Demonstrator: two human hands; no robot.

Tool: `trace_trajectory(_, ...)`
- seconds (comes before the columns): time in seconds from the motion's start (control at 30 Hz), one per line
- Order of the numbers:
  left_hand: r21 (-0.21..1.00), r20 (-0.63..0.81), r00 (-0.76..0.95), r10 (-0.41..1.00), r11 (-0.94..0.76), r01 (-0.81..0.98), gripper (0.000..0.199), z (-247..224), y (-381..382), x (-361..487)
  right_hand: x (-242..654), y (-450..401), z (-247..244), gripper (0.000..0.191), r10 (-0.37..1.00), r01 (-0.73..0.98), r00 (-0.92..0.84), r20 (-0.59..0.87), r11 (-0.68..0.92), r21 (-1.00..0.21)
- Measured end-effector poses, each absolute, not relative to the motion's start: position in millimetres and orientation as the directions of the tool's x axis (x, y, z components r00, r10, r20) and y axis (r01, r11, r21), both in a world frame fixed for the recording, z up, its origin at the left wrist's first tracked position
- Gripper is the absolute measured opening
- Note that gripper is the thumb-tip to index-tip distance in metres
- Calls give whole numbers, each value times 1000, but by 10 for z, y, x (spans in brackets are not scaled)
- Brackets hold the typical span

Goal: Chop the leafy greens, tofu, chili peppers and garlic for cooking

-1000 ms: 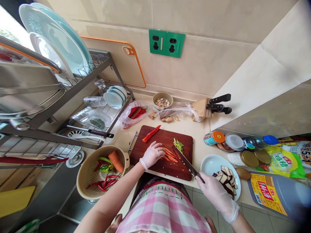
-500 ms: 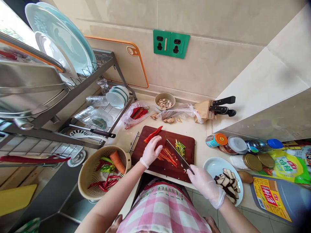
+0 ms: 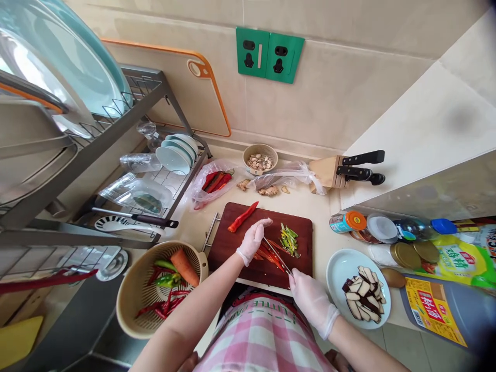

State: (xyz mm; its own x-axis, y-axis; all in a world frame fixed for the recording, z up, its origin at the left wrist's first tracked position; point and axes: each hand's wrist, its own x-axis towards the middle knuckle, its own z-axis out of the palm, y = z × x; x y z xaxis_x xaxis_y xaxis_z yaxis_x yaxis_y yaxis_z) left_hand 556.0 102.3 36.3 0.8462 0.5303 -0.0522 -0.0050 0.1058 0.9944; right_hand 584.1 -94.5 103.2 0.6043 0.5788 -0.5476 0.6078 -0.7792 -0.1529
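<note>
The gloved right hand (image 3: 312, 299) grips the kitchen knife (image 3: 276, 253), its blade slanting over red chilli strips (image 3: 264, 257) on the cutting board (image 3: 305, 235). By the blade's far end, the gloved left hand (image 3: 252, 241) has its fingers together; whether they pinch anything, I can't tell. The checked apron (image 3: 267, 341) reads "LITTLE", the yellow-green bag (image 3: 457, 263) "鸡精", the jug (image 3: 475, 310) "料酒".

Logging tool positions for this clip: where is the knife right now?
In the head view, the knife is in the right hand, its blade over the cutting board by the red pepper strips, on the near left side of the green pieces.
</note>
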Motion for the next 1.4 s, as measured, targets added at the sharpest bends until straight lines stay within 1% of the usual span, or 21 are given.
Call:
trace_trajectory(0.13, 999, 11, 860, 510, -33, 7, 42, 405, 1023, 5498, 5754, -985, 890, 28, 573, 627, 607, -550, -771, -112)
trace_trajectory(0.23, 997, 18, 874, 486, -70, 19, 43, 417, 1036, 5477, 5761, -988, 917, 28, 587, 639, 604, -539, -761, -113)
trace_trajectory(0.33, 998, -14, 862, 506, -44, 42, 43, 452, 1058, 5495, 5841, -975, 1066, 28, 608, 644, 604, -515, -753, -134)
trace_trajectory(0.4, 1000, -11, 847, 532, -12, 21, 42, 505, 1083, 5539, 5922, -953, 1199, 28, 627, 655, 603, -493, -742, -143)
trace_trajectory(0.53, 999, -11, 844, 537, 36, -9, 41, 583, 1126, 5685, 6096, -896, 1350, 28, 620, 667, 628, -471, -740, -84)
trace_trajectory(0.6, 998, -48, 845, 532, 63, 17, 41, 549, 1121, 5744, 6147, -883, 1304, 26, 605, 666, 622, -498, -743, -69)
trace_trajectory(0.67, 998, -47, 857, 514, 53, 23, 43, 474, 1098, 5763, 6148, -894, 1189, 27, 592, 661, 612, -525, -747, -71)
trace_trajectory(0.77, 999, 22, 877, 480, -45, 0, 45, 379, 1057, 5741, 6088, -945, 1005, 31, 577, 652, 620, -532, -756, -59)
trace_trajectory(0.83, 996, 43, 885, 464, -91, -1, 44, 370, 1048, 5727, 6062, -977, 950, 31, 577, 653, 625, -525, -755, -52)
trace_trajectory(0.97, 997, -18, 889, 457, -58, 50, 43, 451, 1095, 5714, 6097, -983, 1045, 29, 593, 654, 624, -508, -753, -75)
trace_trajectory(1.07, 998, -23, 877, 480, -34, 45, 42, 495, 1142, 5668, 6087, -957, 1153, 30, 642, 669, 610, -465, -732, -132)
trace_trajectory(1.13, 999, -28, 872, 489, -26, 47, 42, 479, 1153, 5627, 6037, -940, 1157, 30, 655, 675, 596, -464, -722, -151)
trace_trajectory(1.2, 998, -33, 874, 486, -28, 54, 43, 439, 1142, 5598, 5972, -929, 1099, 30, 636, 669, 598, -488, -731, -134)
trace_trajectory(1.33, 996, 22, 892, 452, -88, 20, 46, 390, 1103, 5611, 5893, -939, 953, 31, 594, 653, 627, -504, -754, -76)
trace_trajectory(1.4, 996, 8, 899, 438, -86, 33, 47, 401, 1104, 5637, 5908, -948, 952, 31, 586, 646, 632, -507, -760, -75)
